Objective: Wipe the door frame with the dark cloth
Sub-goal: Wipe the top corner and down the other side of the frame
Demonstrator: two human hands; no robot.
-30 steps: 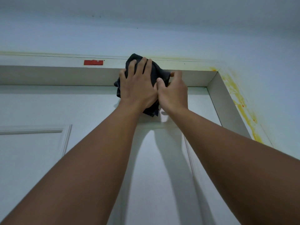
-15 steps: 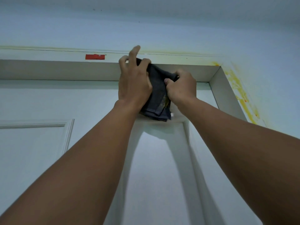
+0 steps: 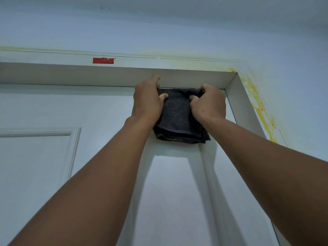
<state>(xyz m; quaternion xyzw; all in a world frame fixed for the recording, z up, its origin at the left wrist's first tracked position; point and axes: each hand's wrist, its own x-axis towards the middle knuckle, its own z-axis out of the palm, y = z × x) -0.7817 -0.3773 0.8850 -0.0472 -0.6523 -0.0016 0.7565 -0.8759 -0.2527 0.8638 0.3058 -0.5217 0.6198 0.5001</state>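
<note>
Head view: the left hand (image 3: pixel 148 102) pinches the left top corner of the dark cloth (image 3: pixel 179 118), thumb in front, and one finger sticks up onto the underside of the door frame (image 3: pixel 106 75). The right hand (image 3: pixel 209 103) pinches the right top corner the same way, but its fingers curl behind the cloth, so I cannot see them well. The cloth is folded in layers and hangs flat against the top of the white door (image 3: pixel 44 107), its upper edge touching the frame. Both arms reach up from near the bottom of the picture and are cut off there. Far left on the frame sits a small red sticker (image 3: pixel 103 60). On the right, yellow stains (image 3: pixel 257 103) run down the frame's edge and the wall (image 3: pixel 177 32).
</note>
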